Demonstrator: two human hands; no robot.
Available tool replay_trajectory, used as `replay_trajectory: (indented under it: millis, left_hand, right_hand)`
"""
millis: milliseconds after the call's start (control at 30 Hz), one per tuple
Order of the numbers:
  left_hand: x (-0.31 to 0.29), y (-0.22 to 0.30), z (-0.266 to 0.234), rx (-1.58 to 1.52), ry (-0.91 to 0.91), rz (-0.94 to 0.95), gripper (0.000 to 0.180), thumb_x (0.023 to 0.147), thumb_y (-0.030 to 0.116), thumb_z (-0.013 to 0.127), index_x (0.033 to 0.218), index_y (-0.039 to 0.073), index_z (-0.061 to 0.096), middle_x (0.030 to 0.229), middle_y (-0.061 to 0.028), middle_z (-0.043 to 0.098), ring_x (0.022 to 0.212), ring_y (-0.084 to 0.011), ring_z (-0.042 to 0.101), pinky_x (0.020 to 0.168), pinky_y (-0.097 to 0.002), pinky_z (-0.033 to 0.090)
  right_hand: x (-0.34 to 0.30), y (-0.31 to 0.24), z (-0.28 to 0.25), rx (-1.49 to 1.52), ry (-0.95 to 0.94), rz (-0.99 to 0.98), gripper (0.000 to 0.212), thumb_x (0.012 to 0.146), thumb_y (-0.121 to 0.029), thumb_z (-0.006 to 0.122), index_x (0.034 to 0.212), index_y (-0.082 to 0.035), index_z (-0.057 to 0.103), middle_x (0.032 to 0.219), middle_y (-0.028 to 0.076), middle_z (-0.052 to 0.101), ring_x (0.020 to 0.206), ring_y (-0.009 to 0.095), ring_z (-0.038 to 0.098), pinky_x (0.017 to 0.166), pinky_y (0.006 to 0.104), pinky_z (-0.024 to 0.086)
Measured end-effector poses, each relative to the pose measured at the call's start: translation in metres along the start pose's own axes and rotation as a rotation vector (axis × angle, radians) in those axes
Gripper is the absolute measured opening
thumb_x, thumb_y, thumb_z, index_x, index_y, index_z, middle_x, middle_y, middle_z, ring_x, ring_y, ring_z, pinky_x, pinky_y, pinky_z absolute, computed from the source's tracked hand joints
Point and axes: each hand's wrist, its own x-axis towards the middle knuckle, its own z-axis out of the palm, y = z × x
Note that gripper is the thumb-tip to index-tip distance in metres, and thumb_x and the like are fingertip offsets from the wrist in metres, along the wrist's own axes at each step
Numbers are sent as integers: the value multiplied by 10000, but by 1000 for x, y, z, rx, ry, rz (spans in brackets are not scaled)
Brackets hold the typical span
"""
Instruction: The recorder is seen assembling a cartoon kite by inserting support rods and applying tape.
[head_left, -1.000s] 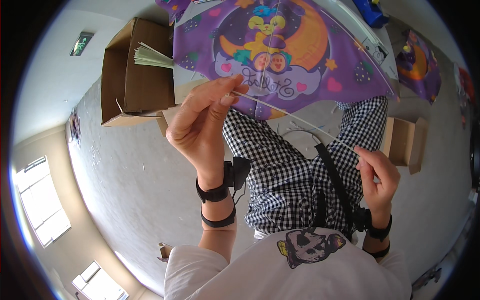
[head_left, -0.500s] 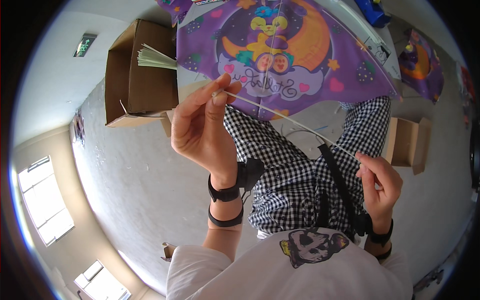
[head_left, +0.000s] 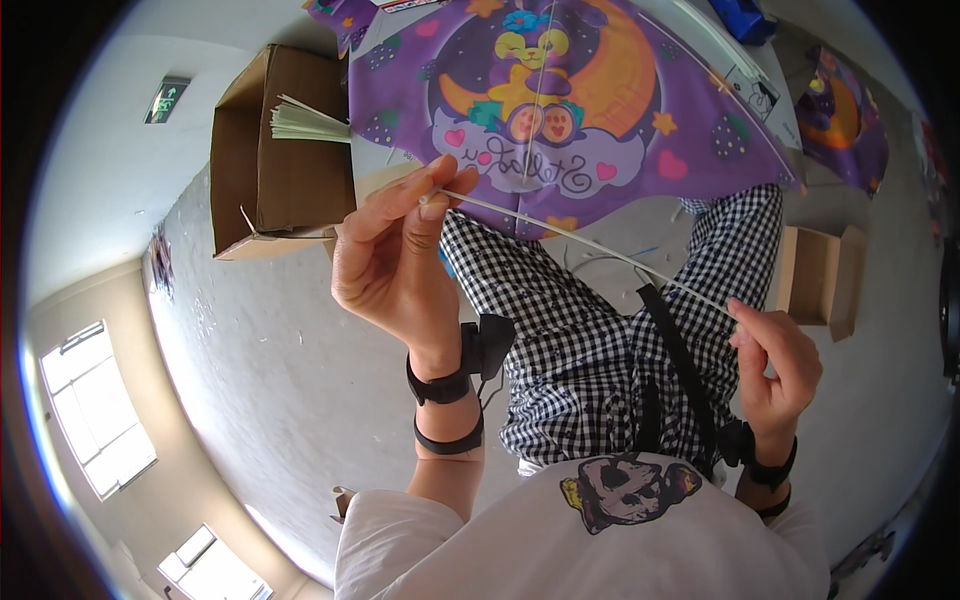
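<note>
Here we pinch one thin white rod point(head_left: 590, 243), left hand point(head_left: 395, 265) and right hand point(head_left: 775, 365) fingers clamped on its ends. Two purple kites: one point(head_left: 560, 110) at twelve o'clock, another point(head_left: 845, 115) at two.

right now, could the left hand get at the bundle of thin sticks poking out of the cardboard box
Probably yes, but not freely. The bundle of sticks lies open above the left hand, nothing between them. That hand pinches one end of the thin white rod, whose other end the right hand holds, so it would have to let go.

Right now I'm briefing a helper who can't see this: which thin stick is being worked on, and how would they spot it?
Start at the big purple cartoon kite on the floor. Just below it, the thin white rod slants between the left hand and right hand. Unlike the bundled pale sticks in the brown cardboard box, it is single and held.
</note>
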Motion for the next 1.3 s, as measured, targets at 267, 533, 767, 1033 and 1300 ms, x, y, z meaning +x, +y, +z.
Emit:
replay_trajectory:
  millis: [267,533,767,1033,1300]
  left_hand:
    - [1,5,0,53,-69,-22,115,837,-105,639,942,-63,621,917,-225,692,828,-304,707,762,-372,596]
    - [5,6,8,95,-29,15,102,853,-96,625,948,-59,622,954,-233,686,842,-297,704,771,-371,593]
    - [1,-4,12,111,90,-41,125,850,-61,645,968,-19,656,1155,-150,591,1037,-225,626,858,-311,523]
    - [-6,-6,8,164,61,36,117,889,-24,612,1001,-14,640,1104,-108,569,927,-164,577,788,-284,477]
    - [-12,1,20,72,205,-105,135,887,-9,637,1016,-46,642,939,-107,637,751,-167,649,667,-274,550]
  right_hand:
    - [2,2,-8,-48,15,-22,257,809,95,591,1041,29,679,707,80,638,552,124,573,442,214,386]
    - [-9,0,8,239,-60,142,265,812,105,581,1046,27,677,693,67,618,568,130,573,503,228,429]
    - [-10,-3,20,42,28,87,216,858,46,607,1061,14,673,698,60,619,563,121,565,486,217,405]
    - [-12,3,25,157,-14,175,169,873,37,603,1032,28,660,751,85,655,589,141,608,490,215,427]
    - [-6,7,25,-16,128,-106,198,832,76,622,1026,51,648,791,110,682,597,183,624,508,258,483]
